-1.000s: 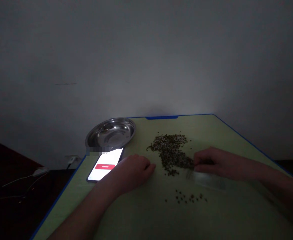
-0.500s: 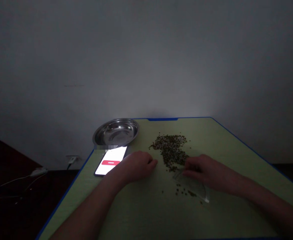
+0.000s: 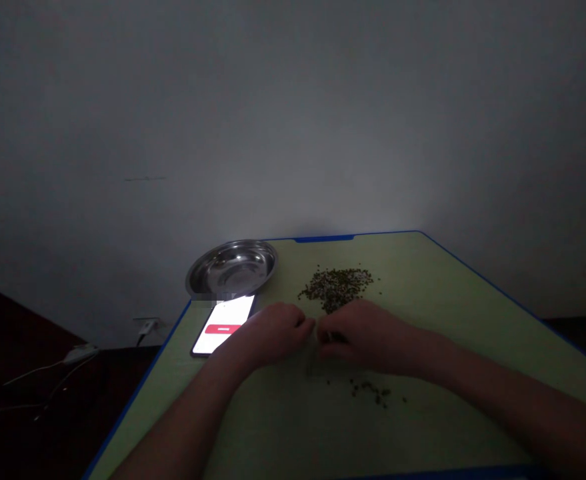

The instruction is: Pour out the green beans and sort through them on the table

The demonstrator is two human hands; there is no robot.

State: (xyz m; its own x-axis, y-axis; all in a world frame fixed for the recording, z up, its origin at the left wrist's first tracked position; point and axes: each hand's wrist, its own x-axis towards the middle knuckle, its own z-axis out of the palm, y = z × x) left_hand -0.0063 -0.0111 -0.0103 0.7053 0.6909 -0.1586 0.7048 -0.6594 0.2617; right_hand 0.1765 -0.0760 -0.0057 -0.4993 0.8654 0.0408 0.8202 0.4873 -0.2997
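My left hand rests closed on the table beside the phone, fingers curled; what they hold, if anything, is hidden. My right hand is closed in a pinch, its fingertips almost meeting those of my left. A faint, clear plastic piece shows under the right fingers, mostly hidden by the hand. Small dark beans or seeds lie in a pile just beyond my right hand, which covers the near part. Several loose ones are scattered on the near side of that hand.
A shiny steel bowl stands at the table's far left. Before it lies a phone with a lit screen. The pale green table has a blue edge and meets a grey wall. Cables and a plug are at the left.
My right hand has moved left, from the pile's right side to beside my left hand, with the clear plastic piece. My left hand has stayed in place.
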